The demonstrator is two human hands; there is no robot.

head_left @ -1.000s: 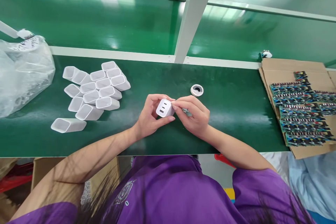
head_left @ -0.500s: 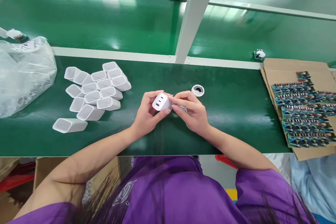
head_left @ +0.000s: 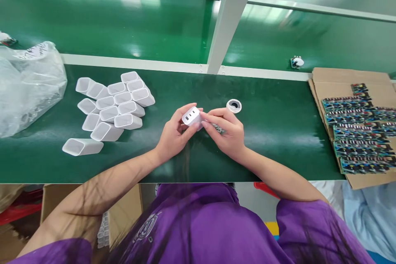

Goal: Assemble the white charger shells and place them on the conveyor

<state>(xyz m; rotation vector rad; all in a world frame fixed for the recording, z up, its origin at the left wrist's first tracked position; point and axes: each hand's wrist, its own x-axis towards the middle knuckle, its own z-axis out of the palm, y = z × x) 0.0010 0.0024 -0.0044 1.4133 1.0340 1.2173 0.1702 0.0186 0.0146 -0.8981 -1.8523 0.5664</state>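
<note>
A white charger housing (head_left: 191,116) with several port slots in its face is held in my left hand (head_left: 175,134), thumb in front and fingers behind. The ported face tilts up toward the left. My right hand (head_left: 227,134) has its fingertips pinched at the housing's right edge. Under those right fingers shows a small speckled grey-green piece (head_left: 218,128); whether it is gripped or joined to the housing I cannot make out. Just behind my right hand lies a white ring-shaped roll (head_left: 234,106) with a dark centre.
Several hollow white sleeves (head_left: 109,114) lie grouped at left, beside a clear plastic bag (head_left: 29,90). Rows of circuit boards (head_left: 361,140) rest on cardboard (head_left: 321,75) at right. A small board (head_left: 297,62) sits on the green belt (head_left: 173,29) beyond the rail, past a white post (head_left: 229,20).
Both hands keep their grip, and the housing has shifted slightly right and turned a little. On the belt beyond the rail, the small boards have moved left.
</note>
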